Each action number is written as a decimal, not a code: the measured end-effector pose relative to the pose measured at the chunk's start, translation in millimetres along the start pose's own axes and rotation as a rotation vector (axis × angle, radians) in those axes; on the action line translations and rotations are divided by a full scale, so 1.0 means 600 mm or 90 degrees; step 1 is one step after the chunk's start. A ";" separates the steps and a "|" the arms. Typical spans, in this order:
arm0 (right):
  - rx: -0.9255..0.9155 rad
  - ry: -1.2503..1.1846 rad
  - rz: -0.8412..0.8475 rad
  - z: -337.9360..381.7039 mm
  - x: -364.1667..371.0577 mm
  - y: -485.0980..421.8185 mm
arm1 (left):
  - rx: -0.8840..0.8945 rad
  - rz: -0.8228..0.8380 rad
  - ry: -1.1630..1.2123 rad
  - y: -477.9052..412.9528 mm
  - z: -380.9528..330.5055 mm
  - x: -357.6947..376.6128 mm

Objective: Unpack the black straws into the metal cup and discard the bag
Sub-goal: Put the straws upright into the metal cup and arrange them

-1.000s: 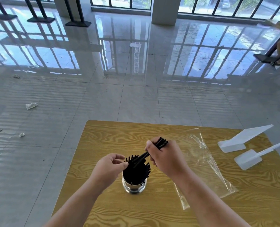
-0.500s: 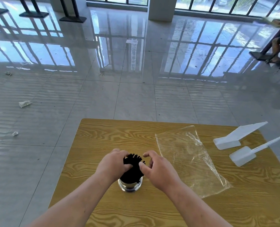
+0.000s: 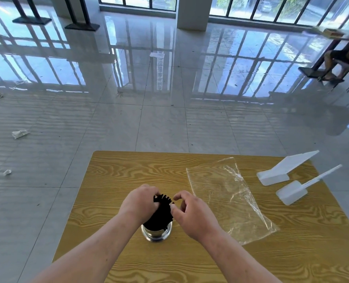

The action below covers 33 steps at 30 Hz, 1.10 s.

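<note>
Eased off the straws, the right hand is being held loosely curled, empty; the left hand is being kept clamped round them in the cup. The bag is lying on the tabletop just rightward, nearer the right hand.

head camera, looking down-forward, close over table

Count logged, positions taken from the one metal cup, which stood on one wooden table.
- black straws in the cup: one bundle, too dense to number.
- Hands at the cup: two, left hand and right hand.
- Clear bag: one, right of the cup.
- White stands: two, further right, wide stand and narrow stand.
- Paper scraps on the floor, left of the cup: three.
</note>
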State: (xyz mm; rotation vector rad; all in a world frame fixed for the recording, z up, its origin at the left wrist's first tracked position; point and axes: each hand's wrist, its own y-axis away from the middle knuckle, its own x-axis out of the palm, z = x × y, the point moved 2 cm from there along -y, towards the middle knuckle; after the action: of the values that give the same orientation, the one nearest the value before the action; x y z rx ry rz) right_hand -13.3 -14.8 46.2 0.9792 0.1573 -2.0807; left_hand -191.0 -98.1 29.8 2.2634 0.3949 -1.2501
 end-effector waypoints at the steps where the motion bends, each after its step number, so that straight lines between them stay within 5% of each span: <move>1: 0.000 0.001 0.000 -0.001 0.001 0.001 | 0.006 -0.009 -0.002 0.002 0.000 -0.002; 33: -0.020 -0.084 -0.070 0.030 -0.003 0.001 | 0.043 -0.174 0.097 0.044 0.007 -0.156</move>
State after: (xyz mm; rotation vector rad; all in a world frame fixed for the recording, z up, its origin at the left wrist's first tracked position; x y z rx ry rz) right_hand -22.7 -21.8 59.9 0.8268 0.1793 -2.2295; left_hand -230.9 -122.5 115.4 2.4314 0.7502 -1.2393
